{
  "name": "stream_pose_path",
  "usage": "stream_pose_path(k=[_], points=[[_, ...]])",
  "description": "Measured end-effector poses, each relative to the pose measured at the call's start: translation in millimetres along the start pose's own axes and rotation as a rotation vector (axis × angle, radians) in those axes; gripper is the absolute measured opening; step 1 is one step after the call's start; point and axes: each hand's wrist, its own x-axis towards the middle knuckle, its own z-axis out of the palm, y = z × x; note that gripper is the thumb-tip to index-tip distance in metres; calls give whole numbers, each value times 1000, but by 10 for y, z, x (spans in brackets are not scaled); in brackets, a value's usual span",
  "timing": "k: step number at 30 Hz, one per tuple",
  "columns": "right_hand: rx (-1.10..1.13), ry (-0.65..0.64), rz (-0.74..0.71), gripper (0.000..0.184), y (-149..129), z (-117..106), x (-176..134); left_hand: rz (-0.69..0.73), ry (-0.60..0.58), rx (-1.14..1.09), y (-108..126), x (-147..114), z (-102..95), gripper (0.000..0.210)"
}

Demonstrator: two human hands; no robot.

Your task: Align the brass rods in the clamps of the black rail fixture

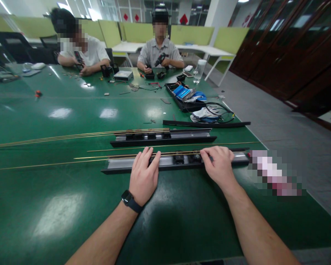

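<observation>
On the green table, a long black-edged metal channel [121, 164] with black blocks [179, 157] inside lies in front of me. Thin brass rods [92, 158] run along it and stick out past its left end. My left hand [145, 175], with a watch on the wrist, rests over the channel and rods, fingers stretched out. Farther right, my right hand [219, 165] pinches a brass rod above the channel; its fingertips partly hide the grip. Behind lies a second channel [187, 140], also with blocks and several long rods over its left part.
A loose black strip [206, 124] lies behind the channels. Beyond it are a black tray [186, 106] with blue items, gloves [205, 115] and a cable. A glass jug [200, 70] stands near the far right edge. Two people work across the table, one holding a power drill [160, 59].
</observation>
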Motion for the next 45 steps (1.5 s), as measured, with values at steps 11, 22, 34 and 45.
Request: stream_pose_path(k=[11,22,34,45], points=[[-3,-1,-14,30,58,22,3,8,-15,11,2,4,-17,49],[7,-20,-4,30,22,-9,-1,-1,-27,14,16,0,-19,53],[26,-23,2,29,29,-13,12,4,-35,-6,-7,0,-25,54],[29,-19,-10,26,18,-14,0,27,-23,39,-5,5,-26,50]])
